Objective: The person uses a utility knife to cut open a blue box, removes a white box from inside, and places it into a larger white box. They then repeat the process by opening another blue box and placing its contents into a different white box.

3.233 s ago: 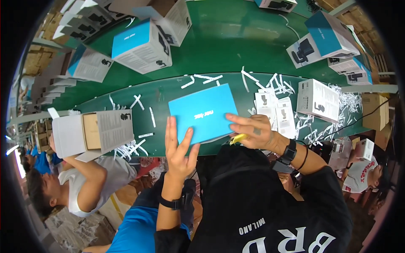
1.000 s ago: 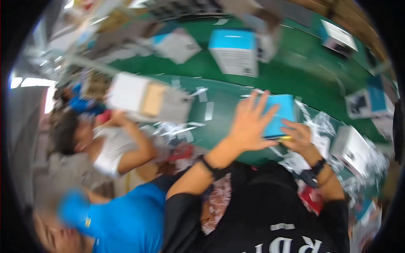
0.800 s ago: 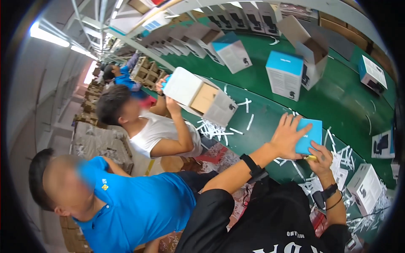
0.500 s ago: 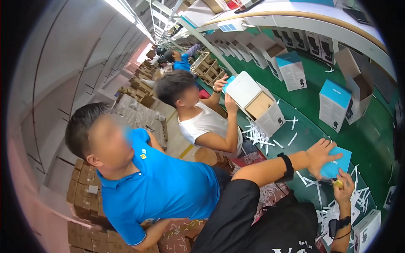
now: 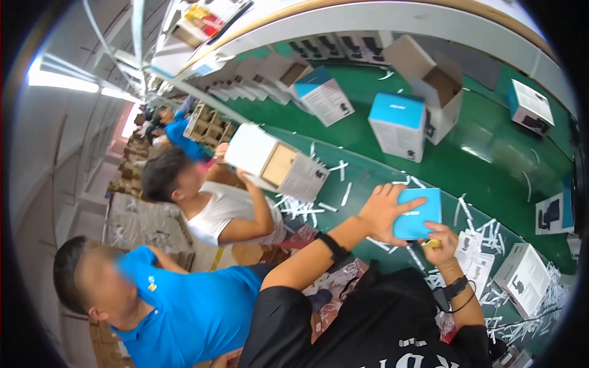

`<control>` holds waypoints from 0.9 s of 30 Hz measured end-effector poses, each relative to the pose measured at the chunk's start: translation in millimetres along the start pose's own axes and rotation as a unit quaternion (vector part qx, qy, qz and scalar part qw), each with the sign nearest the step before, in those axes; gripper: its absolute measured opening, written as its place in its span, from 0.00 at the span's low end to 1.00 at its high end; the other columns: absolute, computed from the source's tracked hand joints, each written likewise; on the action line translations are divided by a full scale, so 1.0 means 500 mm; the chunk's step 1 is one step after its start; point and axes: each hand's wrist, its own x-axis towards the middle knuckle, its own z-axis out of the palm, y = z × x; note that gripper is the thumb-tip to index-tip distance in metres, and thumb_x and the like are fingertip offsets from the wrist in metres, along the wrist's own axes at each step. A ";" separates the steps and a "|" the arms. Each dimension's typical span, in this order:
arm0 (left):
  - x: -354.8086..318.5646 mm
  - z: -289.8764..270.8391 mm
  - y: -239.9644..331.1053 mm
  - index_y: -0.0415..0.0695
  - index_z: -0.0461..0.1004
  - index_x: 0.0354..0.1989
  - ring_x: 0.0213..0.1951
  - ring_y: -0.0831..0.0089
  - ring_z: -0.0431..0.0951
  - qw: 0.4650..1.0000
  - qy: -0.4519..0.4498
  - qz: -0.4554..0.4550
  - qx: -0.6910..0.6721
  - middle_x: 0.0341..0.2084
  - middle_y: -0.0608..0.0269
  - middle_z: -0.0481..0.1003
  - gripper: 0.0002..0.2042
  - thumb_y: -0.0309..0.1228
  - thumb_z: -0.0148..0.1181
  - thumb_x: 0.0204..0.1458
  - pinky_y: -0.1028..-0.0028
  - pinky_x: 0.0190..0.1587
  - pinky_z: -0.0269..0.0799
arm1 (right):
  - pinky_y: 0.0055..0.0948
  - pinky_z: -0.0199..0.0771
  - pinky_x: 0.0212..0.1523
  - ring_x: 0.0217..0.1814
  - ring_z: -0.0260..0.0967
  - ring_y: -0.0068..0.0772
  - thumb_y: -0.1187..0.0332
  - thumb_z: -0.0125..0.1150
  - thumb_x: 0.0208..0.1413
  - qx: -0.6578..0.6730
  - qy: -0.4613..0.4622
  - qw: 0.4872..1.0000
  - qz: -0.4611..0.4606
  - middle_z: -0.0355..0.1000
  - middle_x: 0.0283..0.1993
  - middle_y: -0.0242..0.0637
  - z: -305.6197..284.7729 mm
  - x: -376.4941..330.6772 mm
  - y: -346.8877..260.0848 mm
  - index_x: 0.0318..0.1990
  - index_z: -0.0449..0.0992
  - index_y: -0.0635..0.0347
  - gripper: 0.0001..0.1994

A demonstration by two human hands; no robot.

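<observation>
From where I sit, the wearer's black shirt (image 5: 380,319) fills the near edge, with a dark band on each wrist. The left hand (image 5: 381,214) holds the left side of a blue box (image 5: 418,224), thumb stretched across its top. The right hand (image 5: 443,244) is curled around a small yellow thing (image 5: 432,243), fingers at the box's near right corner. The box is over the near edge of the green bench (image 5: 362,178); I cannot tell whether it rests there. Three seconds ago my view was nearly straight down, the left fingers lay spread along the box's near left edge, and the yellow thing was already in the right hand. My view has since swung left, further still half a second ago, and has come partly back.

Just right of the hands lie printed leaflets (image 5: 475,254) among white paper strips (image 5: 466,208), then a white box (image 5: 523,279). To the left, a person in a blue shirt (image 5: 190,300), mostly cut off at first, now shows from the head down. Beyond, a person in a white top (image 5: 245,211) holds up an open box (image 5: 300,175), as before. Across the bench stand a box with a blue top (image 5: 397,132), another with raised flaps (image 5: 451,113) just behind it, and a row of boxes (image 5: 334,46) under the shelf (image 5: 423,18).
</observation>
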 end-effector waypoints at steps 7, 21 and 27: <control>0.001 -0.013 0.045 0.63 0.59 0.73 0.52 0.48 0.66 0.991 -0.036 -0.124 0.035 0.57 0.41 0.63 0.57 0.58 0.75 0.25 0.52 0.56 0.58 | 0.30 0.80 0.31 0.34 0.81 0.40 0.74 0.74 0.40 0.021 -0.121 0.992 0.031 0.81 0.45 0.37 -0.045 0.049 -0.039 0.33 0.70 0.56 0.15; -0.016 -0.074 0.052 0.55 0.47 0.77 0.62 0.33 0.61 0.978 -0.201 -0.050 0.015 0.65 0.35 0.56 0.65 0.46 0.81 0.24 0.46 0.64 0.58 | 0.18 0.65 0.24 0.26 0.67 0.16 0.73 0.68 0.54 0.267 0.181 0.810 0.489 0.80 0.43 0.36 -0.189 -0.035 0.048 0.42 0.73 0.59 0.10; 0.022 -0.016 0.116 0.49 0.49 0.76 0.64 0.38 0.60 0.969 -0.063 -0.231 0.056 0.63 0.33 0.59 0.62 0.51 0.79 0.28 0.43 0.65 0.52 | 0.14 0.64 0.26 0.28 0.67 0.14 0.72 0.67 0.56 0.229 0.236 0.740 0.587 0.78 0.38 0.30 -0.194 -0.244 -0.018 0.40 0.75 0.58 0.07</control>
